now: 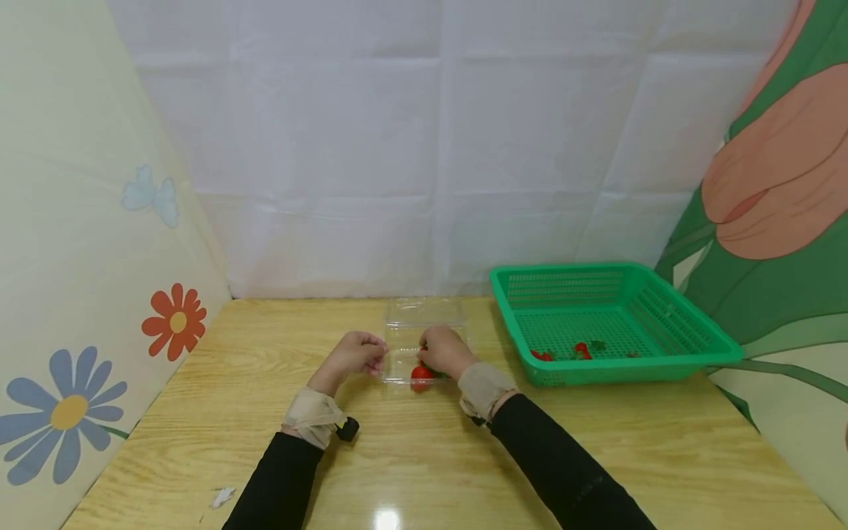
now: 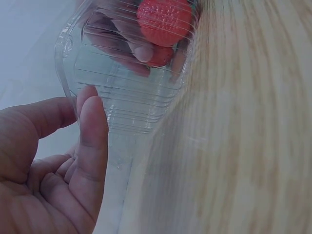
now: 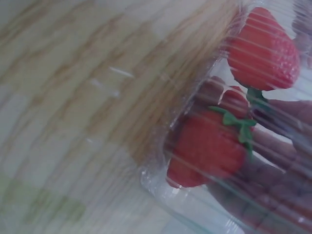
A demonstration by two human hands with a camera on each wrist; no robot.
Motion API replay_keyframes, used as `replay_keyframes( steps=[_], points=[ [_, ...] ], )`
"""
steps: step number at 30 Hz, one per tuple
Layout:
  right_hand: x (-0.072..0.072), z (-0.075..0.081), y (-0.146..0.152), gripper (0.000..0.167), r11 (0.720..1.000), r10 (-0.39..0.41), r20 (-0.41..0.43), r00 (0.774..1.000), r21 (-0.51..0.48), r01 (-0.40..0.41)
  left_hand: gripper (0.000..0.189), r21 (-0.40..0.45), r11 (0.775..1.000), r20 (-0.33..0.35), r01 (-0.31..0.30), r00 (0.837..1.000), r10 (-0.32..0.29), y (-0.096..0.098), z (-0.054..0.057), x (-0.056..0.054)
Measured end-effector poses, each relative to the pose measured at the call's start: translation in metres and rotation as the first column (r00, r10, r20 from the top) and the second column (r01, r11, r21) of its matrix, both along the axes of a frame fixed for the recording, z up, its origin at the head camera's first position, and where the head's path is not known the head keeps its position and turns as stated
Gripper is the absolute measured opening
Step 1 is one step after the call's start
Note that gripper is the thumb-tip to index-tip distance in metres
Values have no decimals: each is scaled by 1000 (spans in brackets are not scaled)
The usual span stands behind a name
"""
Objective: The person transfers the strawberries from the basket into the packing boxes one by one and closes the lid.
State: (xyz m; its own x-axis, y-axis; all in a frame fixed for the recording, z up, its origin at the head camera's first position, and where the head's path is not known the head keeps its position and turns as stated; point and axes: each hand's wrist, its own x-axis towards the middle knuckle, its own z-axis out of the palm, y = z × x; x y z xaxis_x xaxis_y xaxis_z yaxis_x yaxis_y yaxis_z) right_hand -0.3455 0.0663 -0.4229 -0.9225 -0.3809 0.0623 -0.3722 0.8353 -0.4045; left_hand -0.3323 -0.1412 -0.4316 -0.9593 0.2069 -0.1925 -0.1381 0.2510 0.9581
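A clear plastic clamshell box (image 1: 400, 362) stands on the table with its lid raised at the back. My left hand (image 1: 361, 353) pinches the box's left rim between thumb and fingers; the left wrist view shows this grip on the ribbed wall. Inside the box, my right hand (image 1: 445, 352) holds a strawberry, mostly hidden by the fingers. A red strawberry (image 1: 421, 374) lies at the front of the box. Through the plastic, the right wrist view shows one strawberry (image 3: 263, 51) and another with green leaves (image 3: 209, 148) beside the right fingers.
To the right stands a green plastic basket (image 1: 616, 372) with several strawberries (image 1: 582, 351) at its front. A white scrap or worn patch (image 1: 222, 497) shows at the table's lower left. A white sheet (image 1: 331, 147) hangs behind the table, with patterned cloths on both sides.
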Motion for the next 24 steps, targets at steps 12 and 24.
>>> replay_keyframes(
  steps=[12, 24],
  points=[
    [12, 20, 0, 26, 999, -4, 12, 1000, 32, 3, 17, -8, 1000, -2, -11, 1000, 10, -1, 0, 2],
    [31, 72, 16, 38, 1000, -6, -49, 999, -25, 5, 16, -5, 1000, -8, -3, 1000, 3, 0, 1, 2]
  ],
)
